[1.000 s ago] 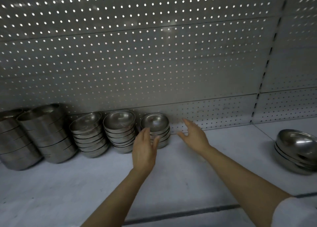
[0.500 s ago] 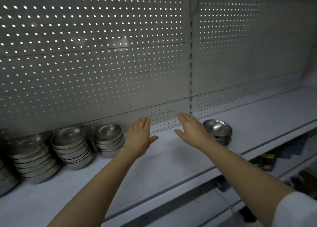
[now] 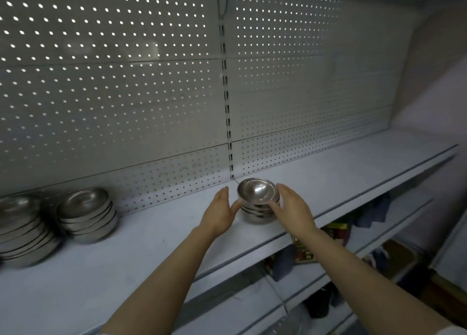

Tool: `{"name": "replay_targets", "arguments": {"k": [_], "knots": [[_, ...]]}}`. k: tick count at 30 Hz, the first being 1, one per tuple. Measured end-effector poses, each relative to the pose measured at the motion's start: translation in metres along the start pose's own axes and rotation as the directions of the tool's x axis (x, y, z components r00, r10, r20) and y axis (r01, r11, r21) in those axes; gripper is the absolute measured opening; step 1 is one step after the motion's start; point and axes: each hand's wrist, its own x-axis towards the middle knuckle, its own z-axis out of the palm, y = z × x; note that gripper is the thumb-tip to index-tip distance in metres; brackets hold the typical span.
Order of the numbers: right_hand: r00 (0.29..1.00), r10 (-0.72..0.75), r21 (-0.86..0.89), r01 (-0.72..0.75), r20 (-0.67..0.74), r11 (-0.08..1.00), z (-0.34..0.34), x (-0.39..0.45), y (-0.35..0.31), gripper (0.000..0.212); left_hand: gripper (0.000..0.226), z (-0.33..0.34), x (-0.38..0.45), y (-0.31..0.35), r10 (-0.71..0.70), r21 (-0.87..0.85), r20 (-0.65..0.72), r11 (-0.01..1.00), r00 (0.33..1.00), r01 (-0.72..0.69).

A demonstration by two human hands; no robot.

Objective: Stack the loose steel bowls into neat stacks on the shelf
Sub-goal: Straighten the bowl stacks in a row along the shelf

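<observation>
Steel bowls are the subject: a person's two bare forearms reach from the bottom of the view across a pale shelf (image 3: 151, 253). The left hand (image 3: 219, 214) is open, fingers straight, its thumb just beside a short stack of bowls (image 3: 257, 200). The right hand (image 3: 290, 208) is open too, cupped against the stack's other side, fingers touching the rims. Neither hand is closed on it yet. This stack sits near the shelf's front edge, well apart from the taller stacks (image 3: 86, 213) at far left, which lean slightly. Behind everything rises a perforated back panel (image 3: 113, 94).

Risk, as a judgement: the top bowl looks offset from those beneath, so an uneven squeeze or quick lift could slide it off, or push the stack over the edge.
</observation>
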Motion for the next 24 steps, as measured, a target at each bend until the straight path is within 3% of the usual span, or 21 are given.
{"name": "replay_targets", "arguments": {"k": [4, 7, 10, 17, 24], "knots": [[0.987, 0.12, 0.113, -0.132, 0.111, 0.985, 0.005, 0.004, 0.024, 0.049, 0.08, 0.03, 0.01, 0.008, -0.106, -0.299, 0.019, 0.948, 0.994, 0.107], [0.969, 0.137, 0.149, -0.17, 0.207, 0.974, 0.01, 0.013, 0.04, 0.068, 0.076, 0.043, 0.016, 0.011, -0.067, -0.395, 0.009, 0.916, 0.998, 0.065], [0.957, 0.143, 0.182, -0.192, 0.254, 0.964, 0.012, 0.023, 0.047, 0.068, 0.065, 0.052, 0.024, 0.01, -0.03, -0.479, -0.029, 0.878, 0.999, 0.012], [0.974, 0.056, 0.385, -0.14, 0.22, 0.912, 0.031, 0.038, 0.056, 0.069, 0.076, 0.069, 0.036, -0.003, -0.033, -0.478, -0.124, 0.878, 0.992, -0.031], [0.986, 0.075, 0.426, -0.132, 0.15, 0.895, 0.042, 0.04, 0.063, 0.065, 0.078, 0.069, 0.041, -0.007, -0.034, -0.502, -0.156, 0.863, 0.987, -0.05]]}}
